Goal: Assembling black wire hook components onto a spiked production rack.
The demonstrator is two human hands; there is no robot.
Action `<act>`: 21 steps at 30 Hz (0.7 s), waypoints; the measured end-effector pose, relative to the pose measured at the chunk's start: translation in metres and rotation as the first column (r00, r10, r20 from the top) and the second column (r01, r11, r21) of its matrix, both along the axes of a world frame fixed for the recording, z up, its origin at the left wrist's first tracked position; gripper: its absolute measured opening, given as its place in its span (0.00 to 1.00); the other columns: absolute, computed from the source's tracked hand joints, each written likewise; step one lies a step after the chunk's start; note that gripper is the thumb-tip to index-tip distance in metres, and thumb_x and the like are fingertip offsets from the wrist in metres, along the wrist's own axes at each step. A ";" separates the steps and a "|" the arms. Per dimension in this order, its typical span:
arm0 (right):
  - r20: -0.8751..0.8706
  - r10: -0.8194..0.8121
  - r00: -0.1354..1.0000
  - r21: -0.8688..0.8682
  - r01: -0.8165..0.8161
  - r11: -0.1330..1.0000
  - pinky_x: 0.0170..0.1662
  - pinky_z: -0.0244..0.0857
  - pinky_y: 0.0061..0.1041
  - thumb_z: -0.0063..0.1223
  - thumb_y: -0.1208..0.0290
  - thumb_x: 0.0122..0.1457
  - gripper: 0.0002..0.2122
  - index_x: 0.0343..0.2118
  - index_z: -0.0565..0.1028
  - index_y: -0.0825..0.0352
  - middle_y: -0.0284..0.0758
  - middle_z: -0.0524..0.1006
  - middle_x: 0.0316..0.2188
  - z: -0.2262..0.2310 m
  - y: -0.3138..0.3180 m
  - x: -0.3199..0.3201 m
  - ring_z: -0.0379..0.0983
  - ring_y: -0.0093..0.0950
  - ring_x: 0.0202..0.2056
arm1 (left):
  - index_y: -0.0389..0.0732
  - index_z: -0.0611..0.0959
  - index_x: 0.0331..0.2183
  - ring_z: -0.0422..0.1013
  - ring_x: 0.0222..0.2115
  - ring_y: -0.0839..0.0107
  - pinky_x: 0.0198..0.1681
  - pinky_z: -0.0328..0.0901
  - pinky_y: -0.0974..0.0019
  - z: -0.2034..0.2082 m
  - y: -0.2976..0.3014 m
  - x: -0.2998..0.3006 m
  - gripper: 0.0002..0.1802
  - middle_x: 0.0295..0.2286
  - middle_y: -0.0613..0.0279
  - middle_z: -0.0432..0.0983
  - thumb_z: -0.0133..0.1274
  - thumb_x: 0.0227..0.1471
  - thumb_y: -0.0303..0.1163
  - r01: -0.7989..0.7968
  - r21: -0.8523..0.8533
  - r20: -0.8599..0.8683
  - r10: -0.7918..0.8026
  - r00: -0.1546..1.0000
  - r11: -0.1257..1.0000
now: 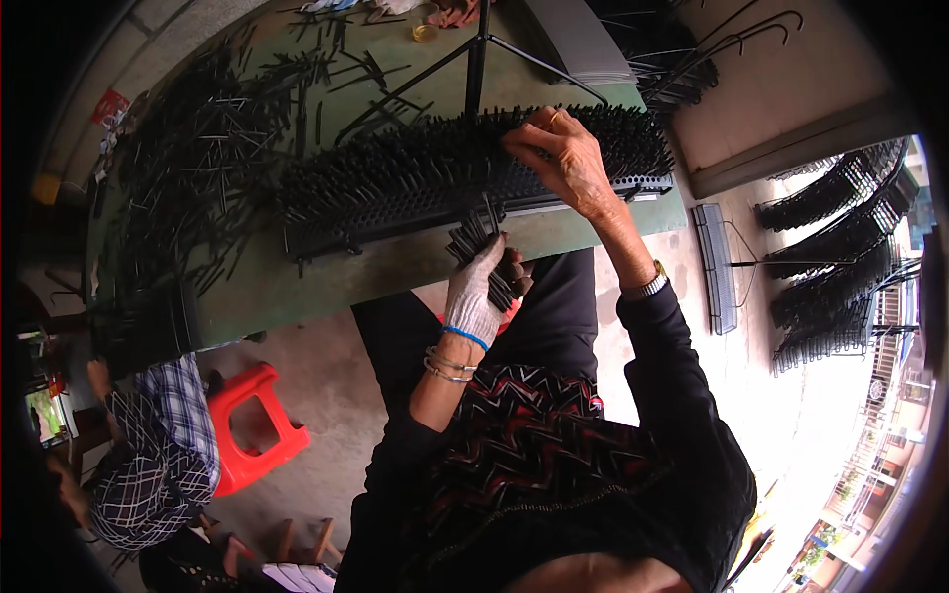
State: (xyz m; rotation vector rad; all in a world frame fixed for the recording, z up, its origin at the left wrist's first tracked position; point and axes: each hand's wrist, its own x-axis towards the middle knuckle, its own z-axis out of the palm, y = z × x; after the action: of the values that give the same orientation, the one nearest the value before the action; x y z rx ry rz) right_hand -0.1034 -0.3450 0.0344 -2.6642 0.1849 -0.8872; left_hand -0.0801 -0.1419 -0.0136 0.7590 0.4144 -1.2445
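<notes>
Head view: black rack lies lengthwise near front edge of green surface. Upright black sticks crowd most of rack; holes along front strip show bare. Filling looks well along, judging by that; front rows seemingly left. Gloved left hand, fingers wrapped around bundle of spare sticks. Right hand over rack, fingers bent into bristles; whether gripping one, cannot tell. Large loose heap remains unused at left.
</notes>
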 end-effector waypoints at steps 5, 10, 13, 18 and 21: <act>-0.044 -0.074 0.996 -0.034 0.073 0.997 0.38 0.66 0.27 0.61 0.68 0.52 0.09 0.37 0.82 0.55 0.30 0.74 0.30 -0.002 0.004 0.004 0.71 0.30 0.34 | 0.46 0.79 0.37 0.70 0.19 0.76 0.26 0.69 0.67 0.006 -0.001 0.000 0.07 0.23 0.66 0.75 0.55 0.57 0.35 -0.017 -0.015 0.027 0.017 0.999 1.000; 0.057 -0.210 0.976 -0.066 0.214 0.975 0.37 0.66 0.27 0.61 0.68 0.52 0.09 0.38 0.82 0.56 0.30 0.74 0.30 -0.006 0.017 -0.005 0.71 0.29 0.33 | 0.46 0.79 0.37 0.69 0.18 0.77 0.25 0.69 0.68 0.009 -0.001 -0.001 0.06 0.22 0.66 0.75 0.55 0.58 0.35 -0.033 -0.001 0.007 0.033 0.999 0.999; 0.024 -0.236 0.971 -0.002 0.236 0.972 0.35 0.67 0.26 0.61 0.67 0.52 0.09 0.38 0.82 0.57 0.31 0.74 0.29 -0.011 0.022 -0.010 0.71 0.29 0.32 | 0.45 0.79 0.37 0.70 0.18 0.76 0.24 0.69 0.68 0.009 -0.001 -0.002 0.07 0.23 0.65 0.75 0.55 0.58 0.35 -0.042 -0.028 -0.004 0.042 0.999 0.999; -0.018 -0.288 0.957 0.022 0.289 0.957 0.34 0.67 0.27 0.61 0.65 0.53 0.14 0.43 0.80 0.59 0.33 0.74 0.27 -0.007 0.028 -0.013 0.72 0.30 0.30 | 0.43 0.79 0.37 0.70 0.18 0.74 0.23 0.69 0.66 0.008 -0.001 -0.004 0.07 0.23 0.63 0.76 0.55 0.57 0.35 -0.066 -0.080 -0.004 0.066 0.998 0.995; -0.077 -0.258 0.963 0.179 0.268 0.947 0.33 0.66 0.25 0.61 0.62 0.55 0.18 0.47 0.78 0.62 0.35 0.76 0.29 -0.005 0.034 -0.019 0.73 0.26 0.30 | 0.41 0.80 0.37 0.71 0.18 0.74 0.22 0.70 0.66 0.009 0.001 -0.002 0.08 0.24 0.63 0.76 0.55 0.57 0.35 -0.047 -0.099 0.039 0.051 0.998 0.994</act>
State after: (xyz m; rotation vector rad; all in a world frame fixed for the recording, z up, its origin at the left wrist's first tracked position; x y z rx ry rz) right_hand -0.1226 -0.3108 0.0295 -2.5227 0.6192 -0.8302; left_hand -0.0825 -0.1405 -0.0049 0.6861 0.3345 -1.1923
